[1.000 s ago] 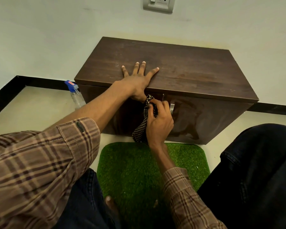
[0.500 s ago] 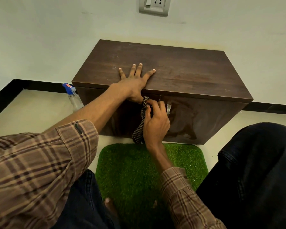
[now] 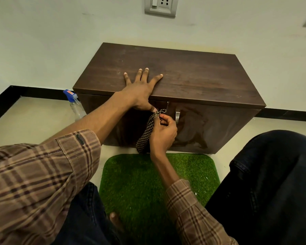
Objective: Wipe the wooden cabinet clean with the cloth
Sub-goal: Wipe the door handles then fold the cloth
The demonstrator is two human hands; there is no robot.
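Wooden cabinet (image 3: 193, 73) (dark), pale wall (image 3: 42, 41)

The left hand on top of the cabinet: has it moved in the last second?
No. The left hand stays flat on the cabinet top, same spot by the front edge.

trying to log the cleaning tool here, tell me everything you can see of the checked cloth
The cloth is a soft woven fabric in a small dark-and-light check. It is bunched into a thick roll, not spread flat. The right hand grips its upper end, fingers curled round it, against the front of the wooden cabinet beside a metal door handle. The rest hangs down the door, its lower end just above the green grass mat. The left hand's thumb lies close by; contact is unclear.
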